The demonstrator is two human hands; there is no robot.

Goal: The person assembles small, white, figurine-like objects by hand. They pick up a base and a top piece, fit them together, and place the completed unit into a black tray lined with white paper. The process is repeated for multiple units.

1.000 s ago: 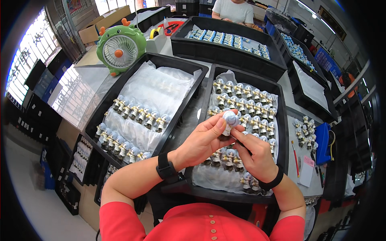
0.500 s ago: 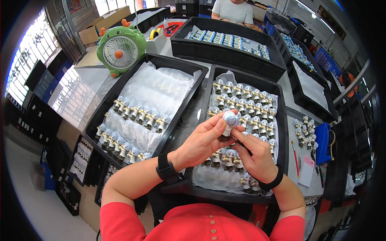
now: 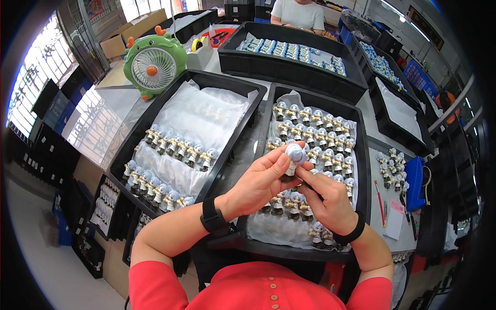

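Note:
A small figurine (image 3: 295, 154) with pale blue-grey hair, a white outfit and a dark base is held above the right-hand tray, the back of its head facing up. My left hand (image 3: 257, 182) is closed round it, thumb and fingers at its sides. Close against its lower part are the fingertips of my right hand (image 3: 330, 200). That hand is closed on a thin dark tool, of which only a short length shows; its tip is hidden. Rows of similar figurines (image 3: 321, 135) stand on white sheeting in the black tray (image 3: 363, 170) beneath my hands.
A second black tray (image 3: 233, 135) on the left holds two rows of figurines. Behind stand a green fan (image 3: 154, 64) and a deep black tray (image 3: 289, 70) of blue pieces. Loose figurines (image 3: 392, 168), a red-handled brush (image 3: 380, 203) and a blue box (image 3: 414, 183) lie right. A person (image 3: 298, 14) sits opposite.
Almost nothing differs. Both hands keep their hold over the tray, and the figurine has barely shifted.

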